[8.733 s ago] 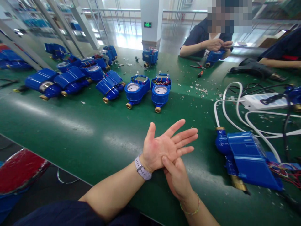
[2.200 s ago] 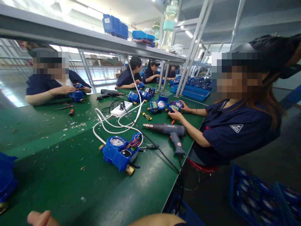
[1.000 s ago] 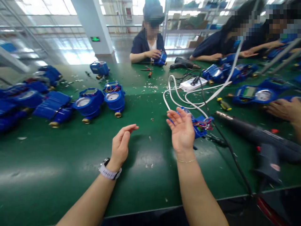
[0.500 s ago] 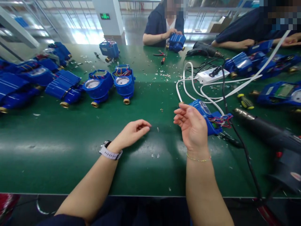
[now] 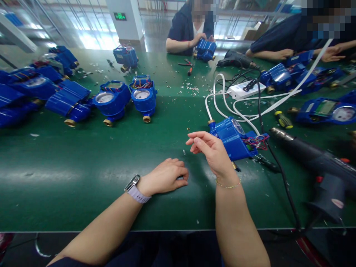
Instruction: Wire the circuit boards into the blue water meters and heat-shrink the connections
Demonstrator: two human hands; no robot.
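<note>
My left hand [image 5: 168, 176] rests low over the green table [image 5: 91, 200], its fingers curled down and their tips hidden. Whether small pieces are under or in it, I cannot tell. My right hand [image 5: 210, 150] hovers palm inward with loosely bent fingers apart, and nothing shows in it. Just beyond its wrist lies a blue water meter [image 5: 236, 139] on its side, with coloured wires spilling from its open housing. One small clear piece [image 5: 184, 152] lies between the hands, and some tiny brass-coloured screws [image 5: 188, 129] lie farther up.
Several blue meters [image 5: 141, 98] stand at left. On the right are a heat gun [image 5: 311, 155], a yellow-black screwdriver [image 5: 283, 119], a white power strip [image 5: 246, 89] and looping cables. Across the table a co-worker [image 5: 180, 33] holds another meter [image 5: 205, 49]; scraps litter the middle.
My left hand has moved right and nearer me, over the spot where small clear bits lay. My right hand has swung left, away from the meter, uncovering its brass end.
</note>
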